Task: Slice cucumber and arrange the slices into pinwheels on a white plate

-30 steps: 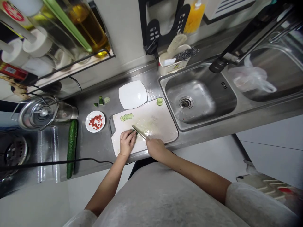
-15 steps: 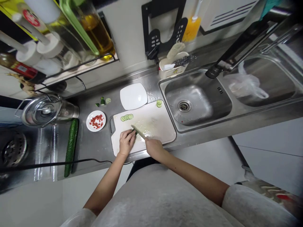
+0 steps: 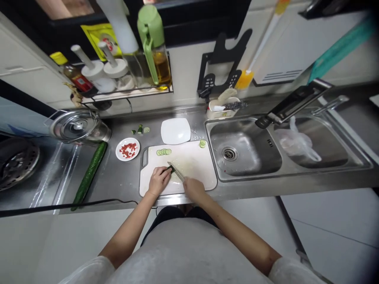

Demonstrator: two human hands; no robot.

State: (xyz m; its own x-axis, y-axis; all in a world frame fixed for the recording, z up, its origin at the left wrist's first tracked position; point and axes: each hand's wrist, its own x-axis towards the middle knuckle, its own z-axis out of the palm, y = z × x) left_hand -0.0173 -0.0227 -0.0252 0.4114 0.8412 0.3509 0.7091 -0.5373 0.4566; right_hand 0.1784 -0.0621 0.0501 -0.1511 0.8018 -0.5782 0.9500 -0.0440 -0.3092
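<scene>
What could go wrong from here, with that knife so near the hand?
The knife is close to the fingers of the left hand, so a slip by the right hand might nick them. The cutting board looks wet, so the cucumber piece could slide. One end of the whole cucumber lies near the front edge of the counter, so a bump might tip it off.

Our view's tipped up, so we've now got the green jug lid [image 3: 151,21] and yellow bottle cap [image 3: 59,58] in frame (and lost that wavy-patterned thing at lower right). We're also seeing more of the cucumber piece [image 3: 173,169] by the knife [image 3: 179,176].
</scene>
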